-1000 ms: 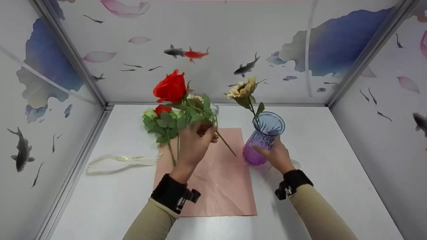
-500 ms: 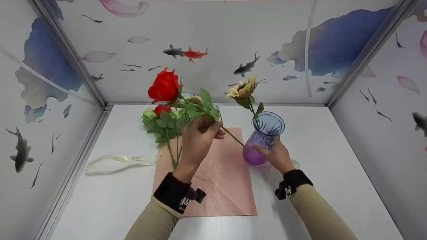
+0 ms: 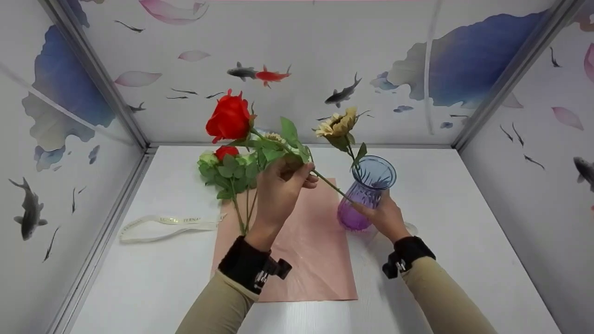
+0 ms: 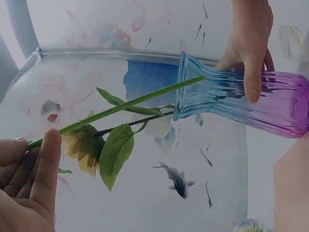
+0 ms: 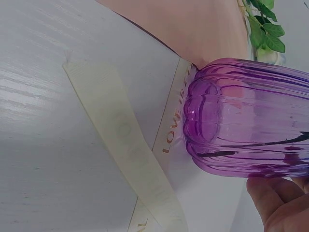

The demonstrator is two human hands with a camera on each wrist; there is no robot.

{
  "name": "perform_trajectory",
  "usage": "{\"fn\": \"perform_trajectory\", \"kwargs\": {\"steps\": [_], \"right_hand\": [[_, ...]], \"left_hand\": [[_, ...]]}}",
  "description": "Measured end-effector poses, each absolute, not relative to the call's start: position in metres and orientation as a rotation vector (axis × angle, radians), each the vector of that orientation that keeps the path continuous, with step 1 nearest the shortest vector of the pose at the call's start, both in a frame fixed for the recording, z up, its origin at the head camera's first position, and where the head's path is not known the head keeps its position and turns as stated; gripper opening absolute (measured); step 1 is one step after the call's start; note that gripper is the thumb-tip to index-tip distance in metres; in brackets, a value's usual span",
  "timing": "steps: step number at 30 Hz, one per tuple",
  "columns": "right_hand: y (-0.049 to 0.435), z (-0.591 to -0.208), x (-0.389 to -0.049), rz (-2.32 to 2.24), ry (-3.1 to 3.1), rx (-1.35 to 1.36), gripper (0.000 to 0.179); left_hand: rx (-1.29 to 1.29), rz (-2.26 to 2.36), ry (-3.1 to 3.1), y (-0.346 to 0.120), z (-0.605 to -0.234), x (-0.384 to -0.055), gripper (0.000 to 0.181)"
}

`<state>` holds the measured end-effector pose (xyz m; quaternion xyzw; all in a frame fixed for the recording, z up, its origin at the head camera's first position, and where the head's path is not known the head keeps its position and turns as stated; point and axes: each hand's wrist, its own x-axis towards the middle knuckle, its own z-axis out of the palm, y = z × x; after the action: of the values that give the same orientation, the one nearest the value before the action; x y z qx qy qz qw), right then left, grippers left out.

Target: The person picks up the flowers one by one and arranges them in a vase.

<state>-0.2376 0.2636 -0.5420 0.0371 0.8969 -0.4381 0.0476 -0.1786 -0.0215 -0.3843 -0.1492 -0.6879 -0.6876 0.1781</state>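
In the head view, my left hand (image 3: 280, 190) pinches the green stem of a red rose (image 3: 228, 117) between thumb and fingers. The bloom leans up to the left, while the stem slants down right and its lower end overlaps the vase. My right hand (image 3: 389, 217) grips the blue-to-purple glass vase (image 3: 353, 214), tilted with its mouth away from me. A pale yellow sunflower (image 3: 336, 125) stands in the vase mouth. The left wrist view has the rose stem (image 4: 120, 107) crossing the vase rim, its tip over the blue neck. Most of the right fingers are hidden behind the glass.
Pink wrapping paper (image 3: 306, 260) lies flat mid-table. Behind its left corner is a pile of roses and leafy stems (image 3: 232, 174). A cream lettered ribbon (image 3: 171, 226) lies at left, and another ribbon (image 5: 116, 121) lies below the vase. Printed walls enclose the table.
My left hand has moved right and slightly up with the rose. The stem has swung flatter, bringing its lower end across to the vase. Vase and right hand have stayed in place.
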Motion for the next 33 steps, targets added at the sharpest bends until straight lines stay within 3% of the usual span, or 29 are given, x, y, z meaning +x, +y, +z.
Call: {"fn": "perform_trajectory", "kwargs": {"steps": [23, 33], "right_hand": [[0.263, -0.54, -0.239, -1.379, 2.68, 0.153, 0.121], [0.263, -0.541, -0.237, -1.348, 2.713, 0.14, 0.125]], "left_hand": [[-0.446, -2.065, -1.833, 0.007, -0.369, -0.191, 0.012], [-0.435, -1.897, -1.919, 0.017, -0.374, -0.199, 0.016]]}}
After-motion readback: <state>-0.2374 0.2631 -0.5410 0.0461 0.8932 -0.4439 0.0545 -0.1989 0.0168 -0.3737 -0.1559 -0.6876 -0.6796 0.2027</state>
